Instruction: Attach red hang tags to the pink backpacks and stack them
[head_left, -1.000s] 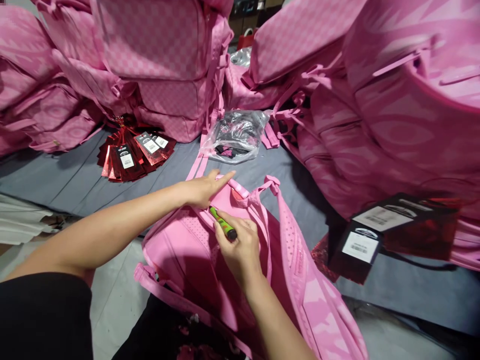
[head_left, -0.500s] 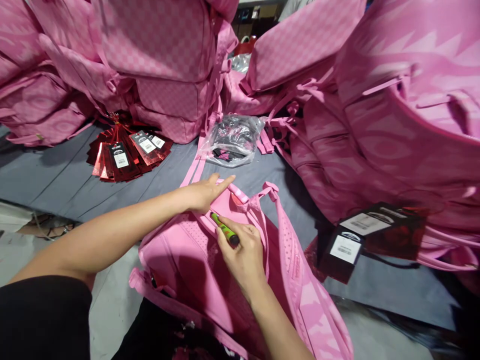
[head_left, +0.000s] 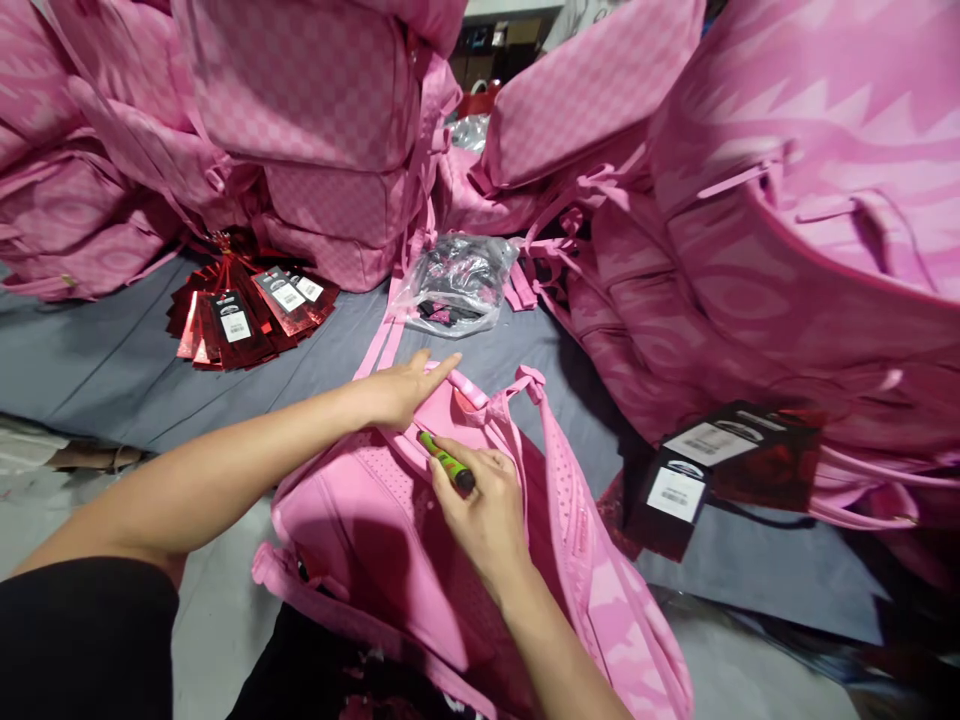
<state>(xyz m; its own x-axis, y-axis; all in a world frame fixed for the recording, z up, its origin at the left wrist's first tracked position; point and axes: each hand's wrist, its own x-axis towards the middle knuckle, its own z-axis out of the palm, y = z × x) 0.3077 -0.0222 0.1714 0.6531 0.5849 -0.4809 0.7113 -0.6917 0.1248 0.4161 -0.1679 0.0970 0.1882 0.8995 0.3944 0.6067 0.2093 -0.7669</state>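
In the head view, the left hand [head_left: 401, 393] lies on the top edge of the pink bag [head_left: 442, 590], back up, with two digits stretched out and spread apart. Its other fingers are hidden beneath it, so whether they pinch the fabric cannot be told. The right hand [head_left: 484, 500], just beside and nearer the wearer, is closed around a green pen [head_left: 448, 463] with a dark end. The pen slants, its green end towards the left hand and its dark end by the right hand's thumb.

The bag spreads below both hands, its straps and a perforated panel showing; a knotted strap [head_left: 530, 382] stands up beyond the right hand, to its right. Past the left hand, on the grey table [head_left: 97, 350], sits a clear packet [head_left: 457, 285] with black and pink contents. A fan of red tags [head_left: 232, 325] lies beyond the left forearm, some with white labels. Well to the right of the right hand are black tags [head_left: 679, 490], also with white labels. Large pink backpacks [head_left: 300, 90] crowd the far side, more of them rising to the right of the hands.
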